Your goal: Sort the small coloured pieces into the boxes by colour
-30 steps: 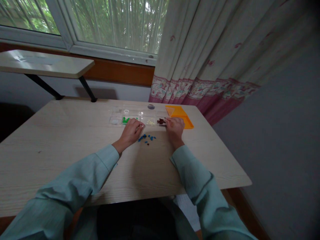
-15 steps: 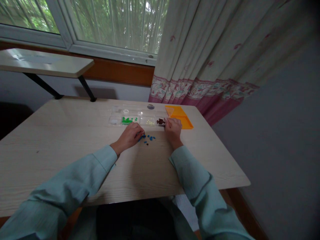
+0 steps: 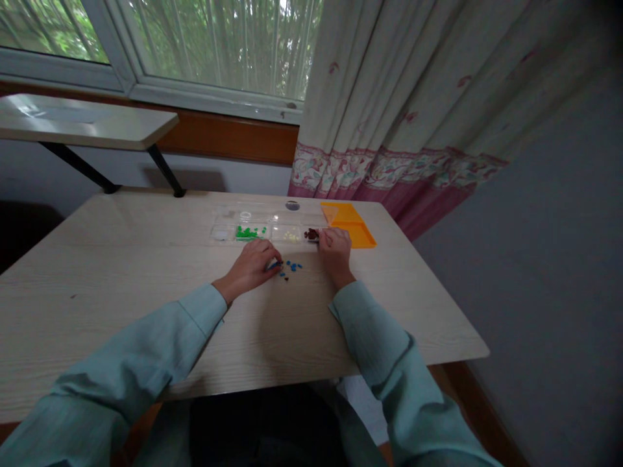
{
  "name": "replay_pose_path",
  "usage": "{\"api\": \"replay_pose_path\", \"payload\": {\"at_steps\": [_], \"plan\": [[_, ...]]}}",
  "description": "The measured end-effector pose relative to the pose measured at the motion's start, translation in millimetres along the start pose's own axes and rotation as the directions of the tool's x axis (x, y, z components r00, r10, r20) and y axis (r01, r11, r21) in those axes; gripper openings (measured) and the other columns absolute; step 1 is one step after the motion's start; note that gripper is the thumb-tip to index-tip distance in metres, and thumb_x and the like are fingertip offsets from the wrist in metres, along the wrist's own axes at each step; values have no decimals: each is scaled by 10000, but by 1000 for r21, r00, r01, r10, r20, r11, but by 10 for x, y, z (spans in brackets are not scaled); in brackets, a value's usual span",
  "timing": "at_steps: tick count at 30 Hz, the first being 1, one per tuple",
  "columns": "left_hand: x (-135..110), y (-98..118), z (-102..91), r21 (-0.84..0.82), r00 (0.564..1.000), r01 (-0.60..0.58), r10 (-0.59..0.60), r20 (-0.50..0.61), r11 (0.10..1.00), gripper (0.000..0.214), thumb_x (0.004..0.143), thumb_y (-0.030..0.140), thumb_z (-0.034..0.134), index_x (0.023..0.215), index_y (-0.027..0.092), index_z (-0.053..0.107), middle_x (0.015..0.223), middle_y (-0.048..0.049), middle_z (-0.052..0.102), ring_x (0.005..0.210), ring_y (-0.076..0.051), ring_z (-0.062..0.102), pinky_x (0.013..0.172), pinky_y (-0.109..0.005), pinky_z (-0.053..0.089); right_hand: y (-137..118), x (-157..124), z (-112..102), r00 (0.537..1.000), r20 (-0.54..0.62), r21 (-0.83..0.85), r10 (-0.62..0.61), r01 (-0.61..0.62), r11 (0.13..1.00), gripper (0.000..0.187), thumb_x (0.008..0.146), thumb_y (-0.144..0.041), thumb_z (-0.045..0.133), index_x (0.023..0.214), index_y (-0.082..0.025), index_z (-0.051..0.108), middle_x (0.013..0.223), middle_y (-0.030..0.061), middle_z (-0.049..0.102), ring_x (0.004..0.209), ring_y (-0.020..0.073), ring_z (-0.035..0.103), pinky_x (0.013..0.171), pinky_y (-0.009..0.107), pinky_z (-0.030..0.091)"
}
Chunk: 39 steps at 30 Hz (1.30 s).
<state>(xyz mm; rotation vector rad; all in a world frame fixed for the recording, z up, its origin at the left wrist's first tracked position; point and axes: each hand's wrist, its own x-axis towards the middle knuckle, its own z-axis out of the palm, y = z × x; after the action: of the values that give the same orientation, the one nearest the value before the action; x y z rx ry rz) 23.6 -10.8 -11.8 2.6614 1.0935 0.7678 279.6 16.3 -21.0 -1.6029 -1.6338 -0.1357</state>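
Note:
On the table [image 3: 185,272], my left hand [image 3: 250,266] rests with thumb and fingers closing around a small blue piece [image 3: 274,264]. More blue pieces [image 3: 293,266] lie scattered just right of its fingertips, along with a tiny dark piece [image 3: 287,279]. My right hand [image 3: 335,251] is closed at the right end of a clear compartment box [image 3: 221,235], beside its dark brown pieces [image 3: 312,234]; whatever its fingertips hold is hidden. Green pieces [image 3: 249,233] and pale yellow pieces [image 3: 291,237] sit in other compartments of the box.
An orange tray [image 3: 361,235] lies behind and right of my right hand. Near the back edge is a round grey disc [image 3: 292,205]. A raised shelf [image 3: 87,120] on black legs stands at the back left, and a curtain [image 3: 389,130] hangs behind the table's right side.
The left fingers have drawn together over the blue pieces nearest them. My right hand stays by the brown pieces with hardly any movement. The view has shifted slightly.

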Motion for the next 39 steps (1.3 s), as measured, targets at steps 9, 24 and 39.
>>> {"api": "replay_pose_path", "payload": {"at_steps": [9,24,39], "plan": [[-18,-24,11,2,999,7,-7,-35,1000,157,861,182,564,984,200,659,985,-73,610,974,-237,532,879,-396,407,-25,-9,-4,999,34,-12,25,-25,1000,317,961,-334,462,912,-206,747,932,77,717,940,227,562,882,368,373],[4,-38,73,41,999,-5,7,-44,999,168,912,267,566,1019,201,677,1005,-88,592,974,-241,507,864,-394,405,-53,-6,-19,1000,16,13,3,-3,1000,309,954,-335,477,874,-202,744,910,67,727,910,218,573,872,357,386],[-2,-19,36,49,995,47,-42,-92,998,226,848,134,536,1022,193,669,973,-84,595,969,-254,504,854,-408,413,-47,-2,-16,1000,21,31,11,-12,999,323,951,-359,472,871,-206,744,905,69,727,921,227,582,889,370,395]]}}
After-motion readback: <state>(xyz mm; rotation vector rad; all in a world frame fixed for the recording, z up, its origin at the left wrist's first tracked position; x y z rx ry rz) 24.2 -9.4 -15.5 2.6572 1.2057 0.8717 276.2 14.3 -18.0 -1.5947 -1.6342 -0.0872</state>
